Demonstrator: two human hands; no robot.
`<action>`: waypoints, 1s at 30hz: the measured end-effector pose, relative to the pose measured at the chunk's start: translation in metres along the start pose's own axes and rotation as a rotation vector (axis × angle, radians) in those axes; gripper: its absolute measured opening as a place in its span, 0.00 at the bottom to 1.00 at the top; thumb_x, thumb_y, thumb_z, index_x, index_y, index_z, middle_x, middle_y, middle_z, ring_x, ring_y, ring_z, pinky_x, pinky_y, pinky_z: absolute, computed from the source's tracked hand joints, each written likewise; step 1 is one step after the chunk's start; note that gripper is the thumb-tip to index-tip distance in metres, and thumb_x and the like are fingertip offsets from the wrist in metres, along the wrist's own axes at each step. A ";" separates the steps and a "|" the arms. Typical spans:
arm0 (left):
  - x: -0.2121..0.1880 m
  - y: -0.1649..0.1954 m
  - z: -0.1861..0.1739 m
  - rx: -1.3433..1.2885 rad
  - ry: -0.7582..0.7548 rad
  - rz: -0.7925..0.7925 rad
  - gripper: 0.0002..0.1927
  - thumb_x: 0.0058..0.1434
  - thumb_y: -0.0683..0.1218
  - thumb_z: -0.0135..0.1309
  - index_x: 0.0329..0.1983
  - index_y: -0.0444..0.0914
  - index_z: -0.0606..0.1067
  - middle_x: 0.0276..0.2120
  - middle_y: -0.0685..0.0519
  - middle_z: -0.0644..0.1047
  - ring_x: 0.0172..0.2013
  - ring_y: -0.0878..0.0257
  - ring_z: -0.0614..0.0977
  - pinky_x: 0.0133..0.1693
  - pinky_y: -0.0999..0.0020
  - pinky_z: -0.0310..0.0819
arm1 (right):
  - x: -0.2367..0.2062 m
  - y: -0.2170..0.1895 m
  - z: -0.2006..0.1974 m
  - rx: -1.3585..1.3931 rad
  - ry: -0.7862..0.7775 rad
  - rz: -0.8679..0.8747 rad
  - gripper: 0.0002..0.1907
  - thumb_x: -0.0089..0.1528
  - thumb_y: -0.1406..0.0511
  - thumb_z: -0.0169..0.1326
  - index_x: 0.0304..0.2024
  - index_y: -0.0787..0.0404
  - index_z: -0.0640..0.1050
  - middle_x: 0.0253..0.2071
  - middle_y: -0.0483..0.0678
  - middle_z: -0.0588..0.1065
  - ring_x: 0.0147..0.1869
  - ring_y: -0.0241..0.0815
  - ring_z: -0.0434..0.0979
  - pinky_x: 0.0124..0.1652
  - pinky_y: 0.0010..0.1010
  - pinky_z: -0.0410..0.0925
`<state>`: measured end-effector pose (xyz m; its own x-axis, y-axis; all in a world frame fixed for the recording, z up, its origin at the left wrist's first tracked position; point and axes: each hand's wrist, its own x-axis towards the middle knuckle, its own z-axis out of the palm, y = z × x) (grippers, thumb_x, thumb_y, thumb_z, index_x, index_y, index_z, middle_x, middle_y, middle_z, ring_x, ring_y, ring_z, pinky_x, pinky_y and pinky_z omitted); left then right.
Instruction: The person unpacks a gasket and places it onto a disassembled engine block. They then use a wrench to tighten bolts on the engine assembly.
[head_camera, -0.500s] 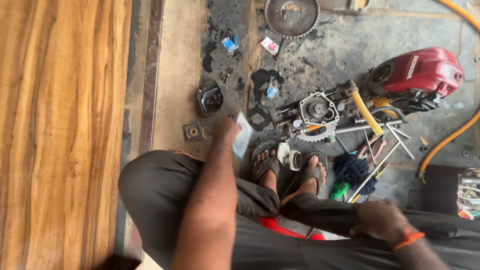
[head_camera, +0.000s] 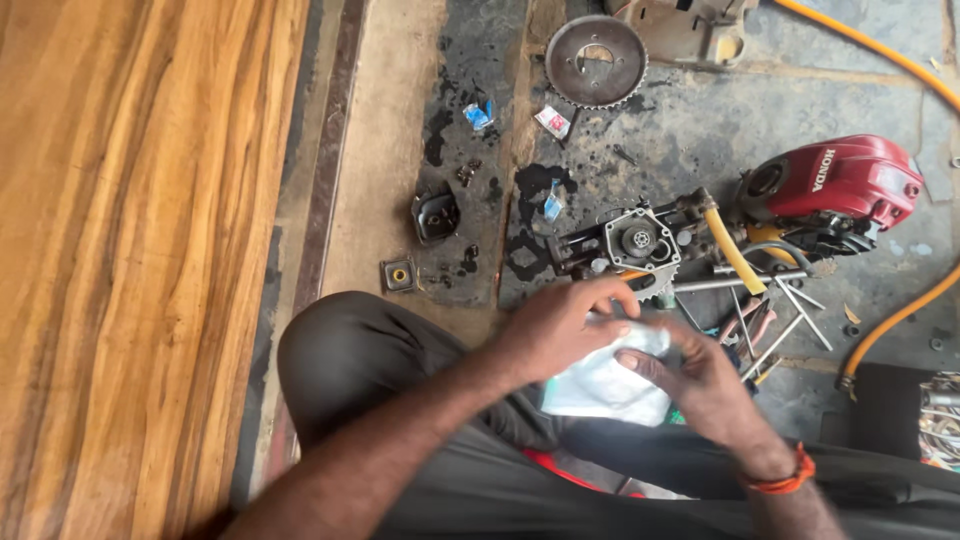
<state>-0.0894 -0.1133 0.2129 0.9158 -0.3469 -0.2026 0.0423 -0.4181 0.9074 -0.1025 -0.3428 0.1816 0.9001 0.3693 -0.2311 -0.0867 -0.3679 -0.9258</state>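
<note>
Left hand (head_camera: 560, 325): fingers pinching upper edge of white packet (head_camera: 605, 380), centre frame.
Right hand (head_camera: 700, 385): fingers pinching opposite edge.
Technique: grip close together, tear slowly over lap.
Nearby: engine part (head_camera: 640, 243), oily floor (head_camera: 700, 120).

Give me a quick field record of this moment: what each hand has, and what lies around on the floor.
left hand: grips top edge of white plastic packet
right hand: holds the packet's right side
ahead of hands: small engine part with toothed wheel, red engine cover
farther off: large sprocket
floor: oil-stained concrete, yellow hose, metal rods
left side: wooden board
</note>
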 end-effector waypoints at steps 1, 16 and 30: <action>-0.001 -0.005 0.010 -0.061 0.070 -0.025 0.18 0.62 0.50 0.57 0.54 0.43 0.74 0.39 0.54 0.83 0.32 0.63 0.86 0.34 0.64 0.82 | -0.002 0.008 0.000 0.030 -0.042 0.082 0.10 0.60 0.66 0.64 0.42 0.65 0.83 0.36 0.47 0.81 0.41 0.32 0.74 0.40 0.29 0.69; 0.038 -0.042 0.032 -0.033 0.245 -0.041 0.11 0.61 0.47 0.60 0.42 0.36 0.80 0.33 0.48 0.84 0.35 0.58 0.88 0.36 0.64 0.80 | 0.006 0.061 -0.041 0.234 0.248 0.371 0.08 0.66 0.68 0.66 0.42 0.67 0.81 0.25 0.49 0.71 0.25 0.36 0.61 0.24 0.29 0.54; 0.057 -0.024 0.052 -0.037 -0.109 -0.074 0.09 0.65 0.46 0.56 0.42 0.36 0.79 0.29 0.48 0.82 0.29 0.63 0.83 0.33 0.63 0.76 | 0.022 0.049 -0.047 0.002 0.171 -0.113 0.26 0.57 0.66 0.66 0.57 0.64 0.75 0.52 0.50 0.76 0.54 0.40 0.75 0.55 0.31 0.70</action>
<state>-0.0594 -0.1667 0.1599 0.8609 -0.4064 -0.3062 0.1245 -0.4152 0.9012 -0.0670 -0.3929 0.1457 0.9637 0.2572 -0.0719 0.0179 -0.3307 -0.9436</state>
